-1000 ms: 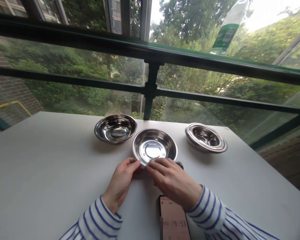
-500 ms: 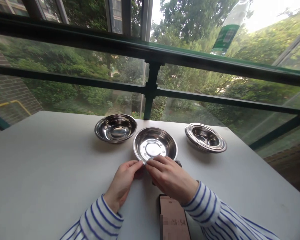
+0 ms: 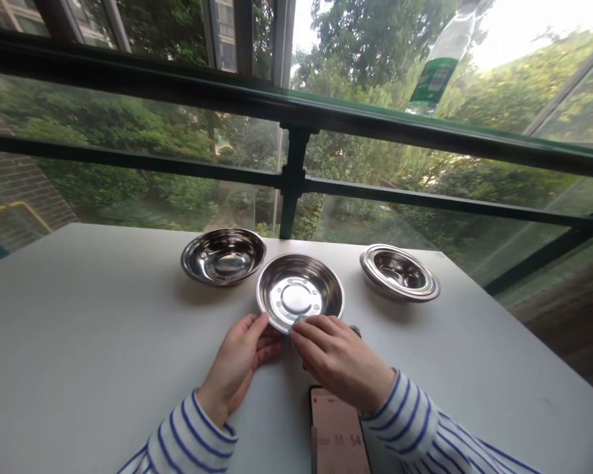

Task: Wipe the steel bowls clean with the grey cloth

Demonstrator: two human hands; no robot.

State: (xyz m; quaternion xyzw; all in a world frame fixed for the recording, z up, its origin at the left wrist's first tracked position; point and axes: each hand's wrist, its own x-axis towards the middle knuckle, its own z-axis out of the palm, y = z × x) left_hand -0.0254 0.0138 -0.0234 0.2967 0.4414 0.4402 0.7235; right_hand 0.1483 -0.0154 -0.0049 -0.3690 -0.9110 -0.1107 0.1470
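Note:
A shiny steel bowl (image 3: 296,297) stands upright in the middle of the table. At its near left rim, my left hand (image 3: 240,359) has the thumb on the edge and the fingers underneath. My right hand (image 3: 338,359) is closed over a greyish cloth (image 3: 301,318) pressed to the near rim. Most of that cloth is hidden by the hand; a dark bit of it shows past the knuckles. A second steel bowl (image 3: 225,258) rests to the left, behind my left hand. Off to the right sits a stack of steel bowls (image 3: 400,273).
A phone (image 3: 340,428) showing a clock lies below my right wrist. The white table (image 3: 103,342) ends at a dark green railing (image 3: 291,178) in front of glass. A bottle with a green label (image 3: 432,82) stands on the top rail.
The view has shifted slightly, so everything sits a bit further left. The fingers of my left hand have spread a little under the bowl; my right hand stays at the near rim.

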